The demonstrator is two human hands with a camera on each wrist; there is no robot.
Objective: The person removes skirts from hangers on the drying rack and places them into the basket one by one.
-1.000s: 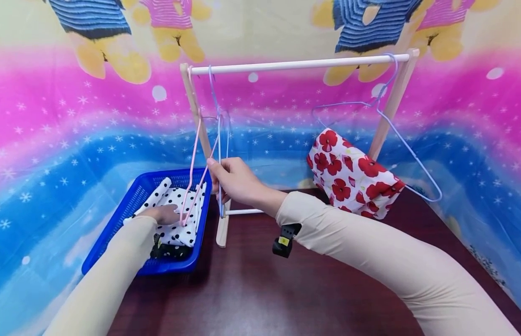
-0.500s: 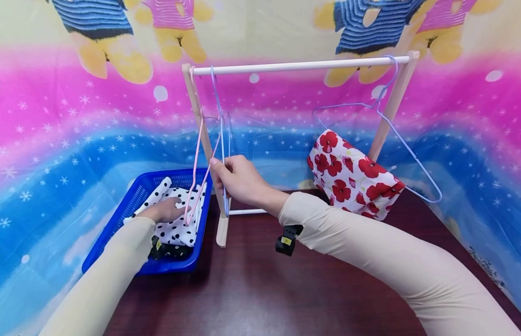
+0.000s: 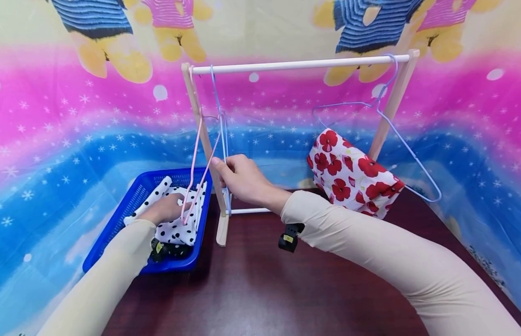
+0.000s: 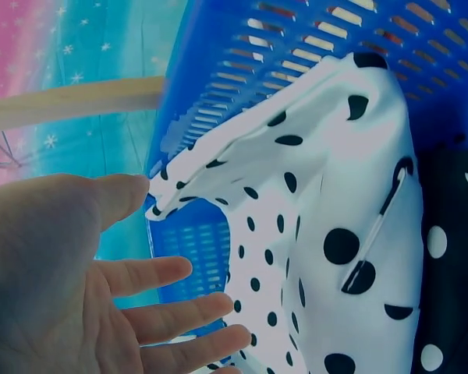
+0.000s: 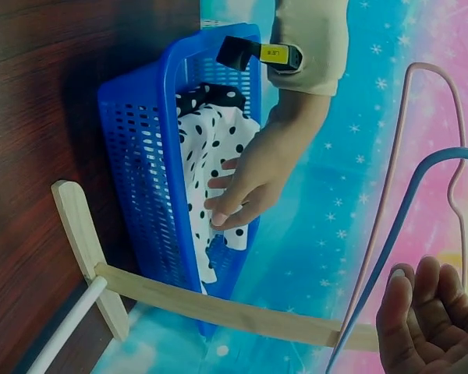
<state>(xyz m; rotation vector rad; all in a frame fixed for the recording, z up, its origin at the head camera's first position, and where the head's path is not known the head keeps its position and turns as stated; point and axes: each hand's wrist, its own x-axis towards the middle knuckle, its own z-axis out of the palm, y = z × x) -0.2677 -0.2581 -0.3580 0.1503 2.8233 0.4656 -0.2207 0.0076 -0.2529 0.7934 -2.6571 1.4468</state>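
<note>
White polka-dot cloth point(image 4: 312, 210) lies in the blue basket point(image 5: 148, 171); the left hand point(image 3: 165, 209), fingers extended over it, holds nothing. The right hand point(image 3: 245, 179) curls beside the blue hanger point(image 5: 390, 234); grip cannot be confirmed. Pinch the cloth's edge, then lift clear of the pink hanger point(image 3: 195, 152).

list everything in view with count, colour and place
Table: 1, dark brown, below
Backdrop: 1, multicoloured, behind
Rack: 1, wood and white, centre
Pink hanger: 1, pink, rack's left
Blue hangers: 2, blue, rack's left and right
Flowered cloth: 1, red-white, on right hanger
Basket: 1, blue, left
White dotted cloth: at least 1, white, in basket
Black dotted cloth: at least 1, black, in basket
Wrist devices: 2, black, on wrists
Sleeves: 2, beige, on arms
Left hand: 1, bare, over white cloth
Right hand: 1, bare, by left hangers
</note>
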